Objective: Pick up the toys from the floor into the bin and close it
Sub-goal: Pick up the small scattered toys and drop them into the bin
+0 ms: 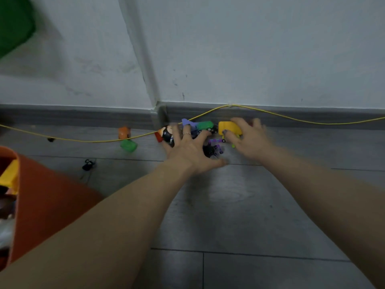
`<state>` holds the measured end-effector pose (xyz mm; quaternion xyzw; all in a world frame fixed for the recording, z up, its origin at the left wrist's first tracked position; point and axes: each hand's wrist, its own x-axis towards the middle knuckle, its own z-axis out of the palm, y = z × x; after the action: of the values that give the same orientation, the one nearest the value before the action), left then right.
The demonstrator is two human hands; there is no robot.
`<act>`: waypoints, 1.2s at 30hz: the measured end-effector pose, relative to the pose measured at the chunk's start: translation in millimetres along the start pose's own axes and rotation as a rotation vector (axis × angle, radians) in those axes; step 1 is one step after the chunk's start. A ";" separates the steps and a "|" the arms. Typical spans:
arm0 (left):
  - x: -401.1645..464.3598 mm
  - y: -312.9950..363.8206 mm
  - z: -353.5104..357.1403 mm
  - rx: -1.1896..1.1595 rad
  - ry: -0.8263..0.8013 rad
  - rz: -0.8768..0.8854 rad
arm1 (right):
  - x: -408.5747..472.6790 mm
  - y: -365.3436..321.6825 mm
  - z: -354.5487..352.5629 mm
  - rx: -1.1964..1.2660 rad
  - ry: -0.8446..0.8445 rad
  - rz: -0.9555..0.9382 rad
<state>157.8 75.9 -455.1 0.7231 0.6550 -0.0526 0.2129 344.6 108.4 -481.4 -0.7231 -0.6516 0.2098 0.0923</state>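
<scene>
Two hands were at the toy pile against the skirting, around 12 o'clock from the bin. Left hand (188, 150) lay fingers spread over the pile, touching a black-and-red figure (166, 133) — not curled round anything. Right hand (248, 138) gripped a yellow toy (228, 127), thumb on its near face, fingers over the top. Frame was motion-blurred, so finer contact was unclear.

Orange bin (48, 195) sat at 8 o'clock from the pile, well apart, open, toys already inside. No lid identifiable — a green shape (14, 24) at top left could be it, can't tell.

Strays: green piece (128, 145) and orange piece (124, 132) at 9 o'clock of the pile, black bit (88, 164) further toward the bin.

Step in hand, my read: scoop the cluster. Best done by closing both hands inward and cupping from the sides, pulling away from the wall. Yellow cable (93, 140) ran through the pile — lift toys clear of it, don't drag.

Yellow toy's long axis looked roughly 9-to-3, parallel to the skirting; which end is the front I couldn't tell.
</scene>
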 end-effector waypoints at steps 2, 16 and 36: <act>3.6 -2.5 4.3 0.059 -0.003 0.029 | 3.4 -4.3 4.7 -0.012 0.008 -0.046; -20.2 -67.2 2.8 0.227 0.062 0.198 | -59.8 -5.9 26.4 -0.122 -0.023 -0.255; -82.0 -54.8 16.7 0.215 -0.316 -0.068 | -160.3 5.4 36.9 -0.394 -0.031 -0.110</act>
<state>96.9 -3.4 -454.2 0.7018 0.6283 -0.2421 0.2326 323.8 -54.8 -487.3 -0.6873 -0.7198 0.0841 -0.0498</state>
